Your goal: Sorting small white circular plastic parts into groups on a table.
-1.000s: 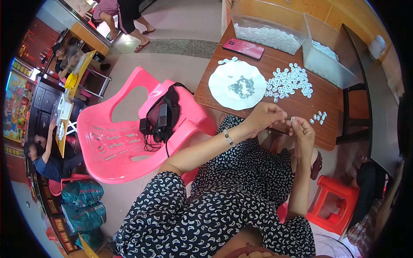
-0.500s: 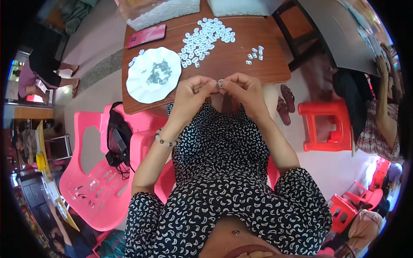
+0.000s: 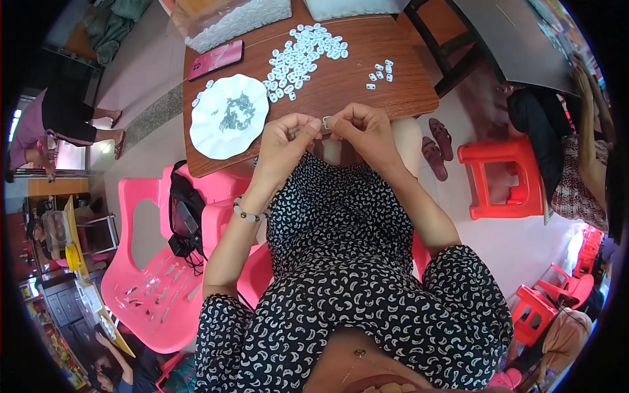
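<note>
Above my lap, at the near edge of the table, both hands meet with fingertips pinched. My right hand (image 3: 369,135) holds a small white plastic piece (image 3: 325,122) between thumb and forefinger. Right beside it, my left hand (image 3: 287,143) is closed in a pinch; whatever lies in its fingertips is too small to make out. A wavy-rimmed white plate (image 3: 208,136) bears a heap of tiny grey metal-looking parts (image 3: 238,111). Beyond it spreads a pile of white oval pieces (image 3: 298,62), each with dark holes. Several similar pieces (image 3: 380,73) lie apart at the right.
A pink phone (image 3: 216,60) lies behind the plate on the brown wooden table (image 3: 354,88). Two bins of white pieces stand at the far edge, one the left bin (image 3: 239,25). A pink chair (image 3: 147,288) holds a black bag (image 3: 187,216). A red stool (image 3: 503,180) stands right.
The view has shifted slightly, so the table appears a little further left and up. My hands stay together, still pinching around the small white piece.
</note>
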`<state>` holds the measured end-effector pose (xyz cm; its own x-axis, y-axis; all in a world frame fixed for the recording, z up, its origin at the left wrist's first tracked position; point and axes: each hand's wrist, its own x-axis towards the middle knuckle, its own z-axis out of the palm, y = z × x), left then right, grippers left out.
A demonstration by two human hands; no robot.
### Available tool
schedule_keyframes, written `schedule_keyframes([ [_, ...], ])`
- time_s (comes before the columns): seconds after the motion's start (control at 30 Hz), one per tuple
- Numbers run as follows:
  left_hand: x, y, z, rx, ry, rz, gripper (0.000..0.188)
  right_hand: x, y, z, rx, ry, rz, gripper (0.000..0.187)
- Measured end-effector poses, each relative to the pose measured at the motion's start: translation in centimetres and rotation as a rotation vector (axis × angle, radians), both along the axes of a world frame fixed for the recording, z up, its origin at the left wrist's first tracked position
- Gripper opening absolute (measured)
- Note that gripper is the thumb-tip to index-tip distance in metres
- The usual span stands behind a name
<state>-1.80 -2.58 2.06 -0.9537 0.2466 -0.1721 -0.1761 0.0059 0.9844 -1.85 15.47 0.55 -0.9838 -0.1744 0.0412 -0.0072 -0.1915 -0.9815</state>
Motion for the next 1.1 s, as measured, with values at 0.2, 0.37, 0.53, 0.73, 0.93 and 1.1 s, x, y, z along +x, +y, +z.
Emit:
schedule_keyframes([
  [0.2, 0.0, 0.3, -0.1, -0.037, 0.036, 0.016, 0.017, 0.1, 0.2, 0.0, 0.123, 0.06, -0.03, 0.017],
  [0.37, 0.4, 1.1, -0.7, -0.071, 0.095, 0.065, 0.017, 1.0, 0.0, 0.0, 0.19, 0.089, -0.103, 0.016],
  [0.53, 0.5, 1.4, -1.0, -0.097, 0.164, 0.098, 0.017, 1.1, 0.0, 0.2, 0.184, 0.099, -0.102, 0.016],
  [0.73, 0.4, 1.4, -0.9, -0.135, 0.163, 0.111, 0.016, 0.7, 0.0, -0.1, 0.17, 0.055, -0.072, 0.017],
  [0.93, 0.5, 1.1, -1.2, -0.025, 0.042, 0.088, 0.015, 0.7, 0.3, -0.4, 0.119, -0.028, -0.014, 0.017],
  [1.1, 0.9, 0.9, -1.0, 0.116, -0.065, 0.055, 0.027, 1.1, 0.1, -0.1, -0.017, -0.071, -0.024, 0.016],
])
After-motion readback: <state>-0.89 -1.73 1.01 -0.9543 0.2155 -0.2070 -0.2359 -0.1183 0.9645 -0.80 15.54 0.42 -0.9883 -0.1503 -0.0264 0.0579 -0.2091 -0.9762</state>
